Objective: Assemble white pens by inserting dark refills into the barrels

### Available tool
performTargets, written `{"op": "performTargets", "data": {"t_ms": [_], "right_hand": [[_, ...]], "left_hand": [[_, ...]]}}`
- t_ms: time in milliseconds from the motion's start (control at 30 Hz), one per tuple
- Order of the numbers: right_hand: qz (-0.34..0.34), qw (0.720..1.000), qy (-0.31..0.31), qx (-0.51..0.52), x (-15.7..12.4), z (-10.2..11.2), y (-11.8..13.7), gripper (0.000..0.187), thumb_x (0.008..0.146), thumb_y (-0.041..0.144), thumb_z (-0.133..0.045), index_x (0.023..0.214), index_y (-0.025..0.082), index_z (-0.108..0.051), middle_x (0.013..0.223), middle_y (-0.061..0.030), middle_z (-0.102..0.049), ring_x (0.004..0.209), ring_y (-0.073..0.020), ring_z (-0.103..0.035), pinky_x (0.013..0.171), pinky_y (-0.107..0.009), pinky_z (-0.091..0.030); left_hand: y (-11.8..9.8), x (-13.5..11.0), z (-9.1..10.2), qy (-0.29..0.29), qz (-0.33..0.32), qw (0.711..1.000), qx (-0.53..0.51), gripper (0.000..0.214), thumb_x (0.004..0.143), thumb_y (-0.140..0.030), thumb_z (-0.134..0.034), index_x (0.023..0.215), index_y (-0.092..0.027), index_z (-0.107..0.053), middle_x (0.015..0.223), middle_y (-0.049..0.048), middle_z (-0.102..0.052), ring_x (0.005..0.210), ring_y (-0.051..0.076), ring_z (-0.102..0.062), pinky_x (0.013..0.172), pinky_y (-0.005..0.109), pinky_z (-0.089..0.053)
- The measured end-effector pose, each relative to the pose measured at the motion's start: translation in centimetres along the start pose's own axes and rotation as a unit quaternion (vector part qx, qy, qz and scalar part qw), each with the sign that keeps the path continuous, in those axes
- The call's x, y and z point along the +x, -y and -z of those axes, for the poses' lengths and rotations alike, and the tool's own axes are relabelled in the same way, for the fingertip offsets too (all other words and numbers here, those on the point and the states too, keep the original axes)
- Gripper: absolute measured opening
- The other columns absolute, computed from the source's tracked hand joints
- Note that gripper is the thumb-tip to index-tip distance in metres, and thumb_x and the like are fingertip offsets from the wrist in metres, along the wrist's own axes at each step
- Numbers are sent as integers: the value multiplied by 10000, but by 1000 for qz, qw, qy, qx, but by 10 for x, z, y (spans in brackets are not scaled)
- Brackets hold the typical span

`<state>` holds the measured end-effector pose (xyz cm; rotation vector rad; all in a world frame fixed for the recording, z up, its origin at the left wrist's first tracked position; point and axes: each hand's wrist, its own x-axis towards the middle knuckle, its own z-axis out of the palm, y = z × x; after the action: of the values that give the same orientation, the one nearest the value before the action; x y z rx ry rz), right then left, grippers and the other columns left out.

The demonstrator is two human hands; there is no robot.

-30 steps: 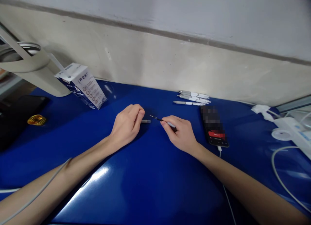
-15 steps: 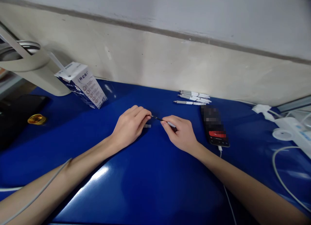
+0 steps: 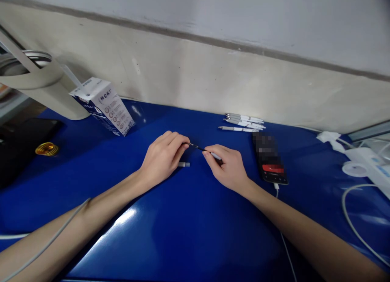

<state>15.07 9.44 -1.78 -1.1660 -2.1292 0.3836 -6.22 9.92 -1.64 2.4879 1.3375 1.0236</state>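
My right hand [image 3: 228,168] pinches the white end of a thin pen refill [image 3: 199,148], whose dark tip points left. My left hand [image 3: 163,158] is curled, its fingertips touching the refill's tip. A small grey pen part [image 3: 184,164] lies on the blue table [image 3: 170,225] just under my left fingers, apart from them. Both forearms rest on the table.
Several white pens [image 3: 242,122] lie near the wall. A phone [image 3: 268,158] on a cable sits right of my right hand. A milk carton [image 3: 102,106], a beige pot [image 3: 39,87] and a gold coil [image 3: 46,148] stand left. A power strip [image 3: 368,164] with cables is far right.
My left hand let the small grey part drop onto the table and moved its fingertips onto the refill's tip. The grey part now lies lower. My right hand barely moved.
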Motion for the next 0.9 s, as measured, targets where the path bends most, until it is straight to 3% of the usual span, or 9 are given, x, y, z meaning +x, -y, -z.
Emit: {"op": "performTargets", "data": {"t_ms": [500, 900], "right_hand": [[-5, 1000, -6, -3, 0, -1, 0, 157, 916, 250, -506, 888, 209, -655, 805, -16, -682, 648, -121, -596, 594, -246, -434], [3, 1000, 10, -14, 0, -1, 0, 183, 930, 268, -483, 910, 203, -653, 799, -17, -669, 648, -120, -580, 615, -251, -419]], "left_hand": [[1, 1, 2, -15, 34, 999, -24, 185, 974, -220, -398, 1015, -175, -572, 931, 38, -629, 846, 158, -547, 765, 292, -430], [-2, 0, 2, 13, -10, 1000, -24, 195, 970, -237, -414, 1015, -172, -592, 866, 42, -625, 785, 157, -523, 708, 290, -425]]}}
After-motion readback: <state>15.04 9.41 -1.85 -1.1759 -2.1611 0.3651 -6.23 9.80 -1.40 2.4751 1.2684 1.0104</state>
